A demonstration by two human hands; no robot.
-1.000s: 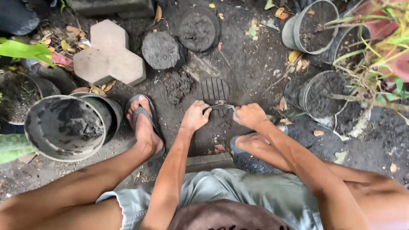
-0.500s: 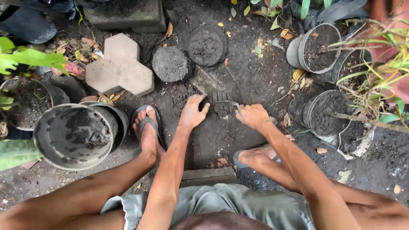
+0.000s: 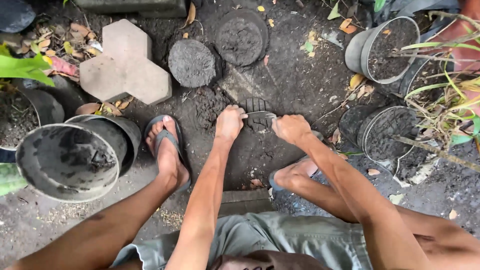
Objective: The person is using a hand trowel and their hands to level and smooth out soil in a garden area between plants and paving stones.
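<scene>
My left hand (image 3: 230,122) and my right hand (image 3: 291,128) both grip one thin grey metal tool (image 3: 260,115), one hand at each end. The tool lies flat on dark soil, across a patch of ridged grooves (image 3: 256,106) pressed into the ground. My left fingers curl over the tool's left end. My right fist closes around its right end, hiding the handle. I squat with a flip-flopped left foot (image 3: 167,150) and a right foot (image 3: 295,175) planted either side of the patch.
A stack of empty black plastic pots (image 3: 70,157) lies on its side at left. Two round soil plugs (image 3: 192,62) sit beyond my hands, beside a hexagon-lobed concrete paver (image 3: 125,65). Soil-filled pots (image 3: 387,47) and grassy plants (image 3: 445,95) crowd the right.
My left hand, open beside the tool half a second ago, has closed on its left end again. The right hand kept its grip. The view shifted slightly.
</scene>
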